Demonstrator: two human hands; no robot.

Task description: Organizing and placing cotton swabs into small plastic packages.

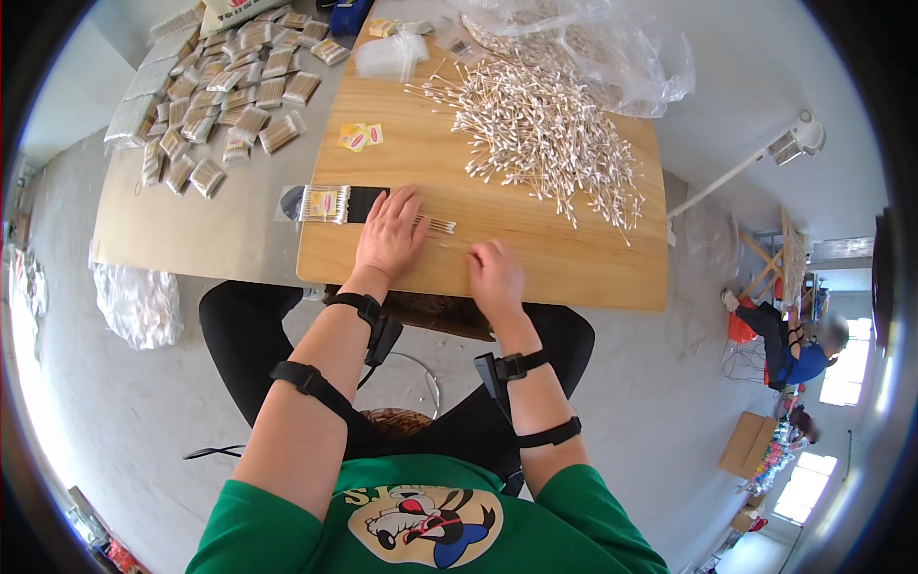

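- The landmark is a pale wooden board [535,258], smooth and rectangular, its grain running lengthwise.
- The left hand [390,234] lies flat on the board's near left part, palm down, fingers spread, pressing on a small row of cotton swabs [438,226] whose white tips poke out past the fingertips.
- The right hand [493,275] rests near the board's front edge, just right of that row, fingers curled under; whether it pinches anything I cannot tell.
- At the board's left edge sits a black flat holder [368,203] bearing a clear packet of swabs [323,204].
- Across the board's far right half sprawls a loose heap of swabs [545,134], thin sticks with fluffy ends.
- Beyond the heap lies a crinkled clear plastic bag [612,48].
- Left of the board, filled packets [229,96] are scattered on a paler table [191,230].
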